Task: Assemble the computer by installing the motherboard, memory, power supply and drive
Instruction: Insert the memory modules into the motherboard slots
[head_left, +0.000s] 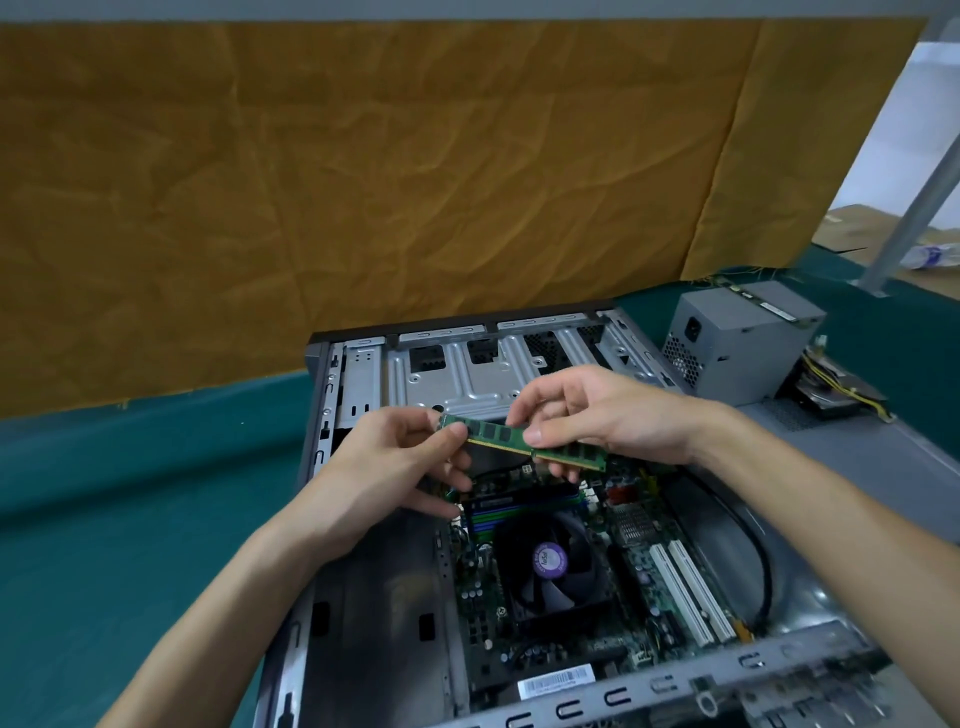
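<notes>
Both your hands pinch the memory stick, left hand at its far-left end, right hand near the middle; it hovers lengthwise left to right, directly above the motherboard's memory slots, which run parallel just below

Soft, even indoor light falls across the scene, with no hard shadows; only faint shade sits under the hands inside the computer case. A brighter, washed-out patch shows at the upper right. Wide-angle distortion bends the table edge and stretches the forearms near the borders. Detail is slightly soft throughout, blurrier toward the bottom corners.
</notes>
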